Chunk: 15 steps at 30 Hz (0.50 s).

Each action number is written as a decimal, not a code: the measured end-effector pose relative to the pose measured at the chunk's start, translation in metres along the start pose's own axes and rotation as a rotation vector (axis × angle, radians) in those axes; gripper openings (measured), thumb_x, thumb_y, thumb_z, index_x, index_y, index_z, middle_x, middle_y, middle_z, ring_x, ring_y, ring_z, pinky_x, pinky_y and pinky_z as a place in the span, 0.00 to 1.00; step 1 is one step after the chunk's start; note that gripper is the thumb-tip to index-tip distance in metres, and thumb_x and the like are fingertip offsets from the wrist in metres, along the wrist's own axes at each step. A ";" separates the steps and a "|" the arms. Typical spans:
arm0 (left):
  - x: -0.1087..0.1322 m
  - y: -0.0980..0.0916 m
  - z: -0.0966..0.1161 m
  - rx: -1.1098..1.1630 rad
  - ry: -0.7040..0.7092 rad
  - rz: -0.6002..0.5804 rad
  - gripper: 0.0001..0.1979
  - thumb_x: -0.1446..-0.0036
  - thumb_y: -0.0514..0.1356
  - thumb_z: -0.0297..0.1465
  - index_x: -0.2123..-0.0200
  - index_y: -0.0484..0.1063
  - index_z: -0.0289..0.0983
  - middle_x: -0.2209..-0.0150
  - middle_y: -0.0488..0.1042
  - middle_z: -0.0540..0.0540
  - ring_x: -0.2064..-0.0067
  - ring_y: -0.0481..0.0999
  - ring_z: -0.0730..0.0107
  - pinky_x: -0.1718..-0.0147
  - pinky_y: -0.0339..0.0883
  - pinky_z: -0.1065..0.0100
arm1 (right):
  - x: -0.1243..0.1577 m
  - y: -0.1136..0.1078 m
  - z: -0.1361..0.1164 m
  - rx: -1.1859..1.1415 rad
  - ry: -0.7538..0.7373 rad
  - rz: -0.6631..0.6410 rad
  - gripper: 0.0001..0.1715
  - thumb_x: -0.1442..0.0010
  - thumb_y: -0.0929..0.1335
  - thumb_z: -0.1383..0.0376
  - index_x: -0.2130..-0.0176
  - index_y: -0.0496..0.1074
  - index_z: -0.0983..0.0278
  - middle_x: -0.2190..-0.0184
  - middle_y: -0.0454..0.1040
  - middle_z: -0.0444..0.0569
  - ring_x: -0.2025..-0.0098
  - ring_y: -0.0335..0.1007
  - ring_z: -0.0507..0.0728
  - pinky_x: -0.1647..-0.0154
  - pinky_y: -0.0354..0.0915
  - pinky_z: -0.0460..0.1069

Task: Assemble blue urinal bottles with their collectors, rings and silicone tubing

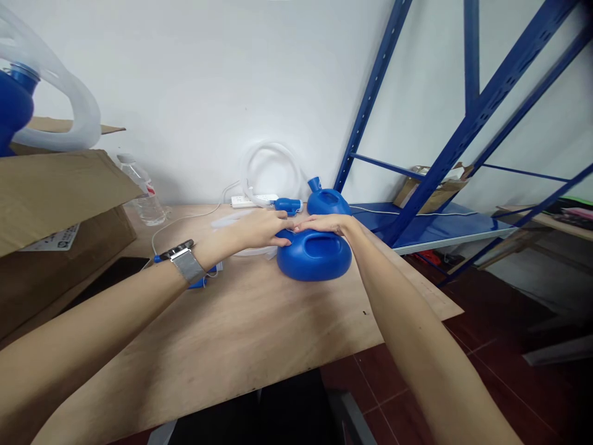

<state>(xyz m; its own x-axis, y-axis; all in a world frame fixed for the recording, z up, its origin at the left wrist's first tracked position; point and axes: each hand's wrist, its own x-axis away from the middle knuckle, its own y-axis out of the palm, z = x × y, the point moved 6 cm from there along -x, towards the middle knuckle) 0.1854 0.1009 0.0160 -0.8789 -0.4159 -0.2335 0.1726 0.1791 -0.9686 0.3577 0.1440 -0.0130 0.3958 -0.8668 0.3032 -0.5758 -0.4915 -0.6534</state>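
A blue plastic container [315, 256] with a handle hollow lies on the wooden table [241, 334]. My left hand [259, 230], a metal watch on its wrist, is closed at the container's near-left top edge, thumb against the blue plastic. My right hand [324, 224] rests on the container's top rim, fingers curled over it and pointing left toward the other hand. What the fingertips pinch between them is too small to make out. A second blue container [327, 201] with a short spout stands just behind, joined to a clear corrugated hose [266, 167].
A cardboard box [55, 210] stands at the left, with another blue container and hose [46, 93] on top. A water bottle [143, 191] and white power strip [248, 201] sit near the wall. Blue metal shelving [445, 173] rises at the right.
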 end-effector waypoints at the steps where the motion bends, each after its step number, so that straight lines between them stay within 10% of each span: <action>1: 0.000 0.000 0.000 -0.001 -0.007 0.001 0.21 0.32 0.61 0.43 0.43 0.75 0.39 0.51 0.77 0.40 0.54 0.79 0.56 0.56 0.67 0.63 | 0.001 0.000 0.000 -0.016 -0.016 0.000 0.32 0.47 0.78 0.43 0.46 0.83 0.51 0.36 0.76 0.45 0.31 0.66 0.70 0.27 0.60 0.59; 8: -0.001 -0.004 0.002 0.004 -0.035 0.010 0.17 0.35 0.65 0.42 0.49 0.77 0.38 0.55 0.79 0.41 0.57 0.79 0.58 0.59 0.67 0.64 | 0.008 0.002 -0.007 -0.191 -0.268 -0.052 0.28 0.42 0.74 0.42 0.55 0.85 0.59 0.46 0.82 0.49 0.38 0.73 0.63 0.33 0.65 0.54; 15: -0.001 -0.003 0.002 0.019 -0.054 0.008 0.19 0.35 0.65 0.43 0.49 0.77 0.36 0.54 0.79 0.40 0.56 0.80 0.55 0.58 0.68 0.62 | 0.002 0.003 -0.023 0.045 -0.183 -0.066 0.24 0.41 0.74 0.48 0.52 0.85 0.58 0.49 0.83 0.50 0.41 0.75 0.66 0.37 0.66 0.55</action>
<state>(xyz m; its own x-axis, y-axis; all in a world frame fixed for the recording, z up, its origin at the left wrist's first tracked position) 0.1861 0.0991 0.0192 -0.8524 -0.4622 -0.2446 0.1878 0.1659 -0.9681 0.3398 0.1390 0.0016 0.5574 -0.8013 0.2173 -0.5139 -0.5386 -0.6678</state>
